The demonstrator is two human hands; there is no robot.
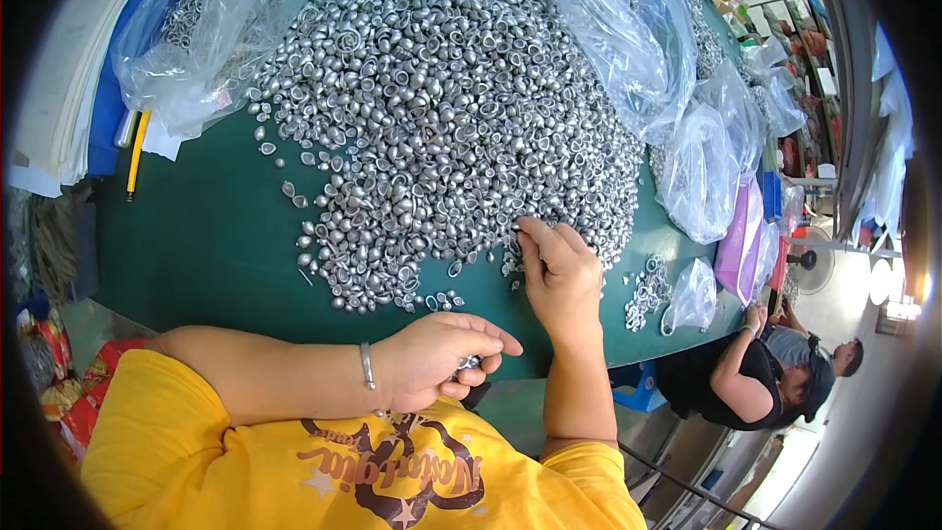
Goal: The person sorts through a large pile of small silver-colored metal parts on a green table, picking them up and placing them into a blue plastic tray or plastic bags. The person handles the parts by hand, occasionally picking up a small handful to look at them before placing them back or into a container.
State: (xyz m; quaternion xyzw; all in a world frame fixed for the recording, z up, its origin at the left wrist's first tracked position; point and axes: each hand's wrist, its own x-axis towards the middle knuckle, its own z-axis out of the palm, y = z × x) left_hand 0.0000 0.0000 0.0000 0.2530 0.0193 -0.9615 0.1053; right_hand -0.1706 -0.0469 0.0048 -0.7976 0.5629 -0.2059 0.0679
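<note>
A wide heap of small silvery metal pieces [442, 108], rounded and cup-like, covers much of the green table [196, 226]. At the heap's near edge my right hand [564, 270] is closed, thumb and forefinger pinched together; whatever is between the fingertips is too small to make out. Close to my body, just off the table's near edge, my left hand [432, 358] curls round several of the metal pieces [469, 363], which show in its palm. A few loose pieces [444, 301] lie on the table between my two hands.
Clear plastic bags [633, 49] stand along the right, and another bag [211, 39] is at the far left by a yellow pencil [137, 152]. A small pile of rings [648, 292] lies right of my right hand. Other people [751, 373] sit at the right.
</note>
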